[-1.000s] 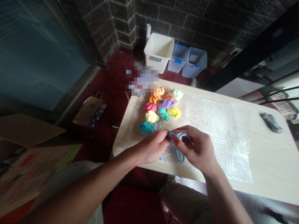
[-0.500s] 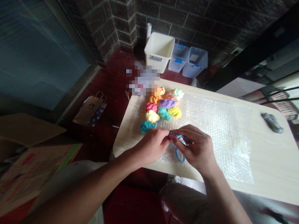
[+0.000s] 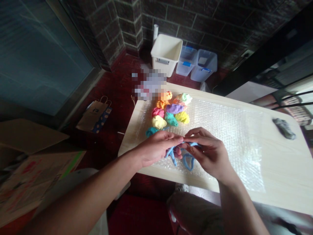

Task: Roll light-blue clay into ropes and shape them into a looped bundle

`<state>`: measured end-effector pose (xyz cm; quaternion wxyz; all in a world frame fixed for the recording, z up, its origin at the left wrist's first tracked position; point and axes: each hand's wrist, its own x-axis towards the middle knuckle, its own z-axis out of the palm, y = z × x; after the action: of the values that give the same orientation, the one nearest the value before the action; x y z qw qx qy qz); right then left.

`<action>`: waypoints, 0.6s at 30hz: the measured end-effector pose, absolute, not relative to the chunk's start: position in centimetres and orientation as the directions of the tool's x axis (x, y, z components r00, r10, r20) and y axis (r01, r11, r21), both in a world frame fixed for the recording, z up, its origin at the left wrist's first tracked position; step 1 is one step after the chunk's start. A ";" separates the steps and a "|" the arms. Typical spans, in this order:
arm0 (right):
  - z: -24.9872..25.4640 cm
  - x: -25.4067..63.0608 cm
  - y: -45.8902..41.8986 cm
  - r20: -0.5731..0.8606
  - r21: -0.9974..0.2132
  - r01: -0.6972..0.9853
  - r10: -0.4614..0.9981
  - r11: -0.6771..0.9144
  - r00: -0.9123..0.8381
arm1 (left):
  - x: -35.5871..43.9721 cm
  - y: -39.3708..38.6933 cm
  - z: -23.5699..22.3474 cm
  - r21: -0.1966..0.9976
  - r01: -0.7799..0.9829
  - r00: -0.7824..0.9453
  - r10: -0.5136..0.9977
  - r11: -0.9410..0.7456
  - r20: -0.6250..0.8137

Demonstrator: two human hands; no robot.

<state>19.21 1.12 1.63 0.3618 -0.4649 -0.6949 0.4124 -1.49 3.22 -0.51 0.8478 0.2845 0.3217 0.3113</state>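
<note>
Both hands meet over the near left part of a light wooden table (image 3: pixel 281 169), above a sheet of bubble wrap (image 3: pixel 227 130). My left hand (image 3: pixel 156 147) and my right hand (image 3: pixel 210 151) pinch a thin blue rope of soft clay (image 3: pixel 186 160), whose loops hang down onto the wrap between them. Behind the hands lies a cluster of several bright clay lumps (image 3: pixel 171 111) in yellow, teal, pink, purple, orange and green. One teal lump (image 3: pixel 150 131) sits just beyond my left hand.
A dark grey lump (image 3: pixel 283 128) lies at the table's far right. On the red floor beyond stand a white bin (image 3: pixel 166 54) and two clear plastic boxes (image 3: pixel 197 63). A paper bag (image 3: pixel 94 114) and cardboard boxes (image 3: pixel 31 156) sit to the left.
Both hands rose slightly and the fingers stretched out along the blue rope. More of the rope now hangs in loops below the left fingers.
</note>
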 end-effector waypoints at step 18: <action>1.0 18.5 0.6 -0.103 -0.973 0.213 0.993 -0.089 -0.052 | -1.3 3.2 -0.1 0.974 -0.065 0.457 0.874 0.216 -0.164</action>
<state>18.45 0.60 1.05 0.4037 -0.5578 -0.5407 0.4833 -1.35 3.21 -0.09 0.6762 0.5209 0.3884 0.3472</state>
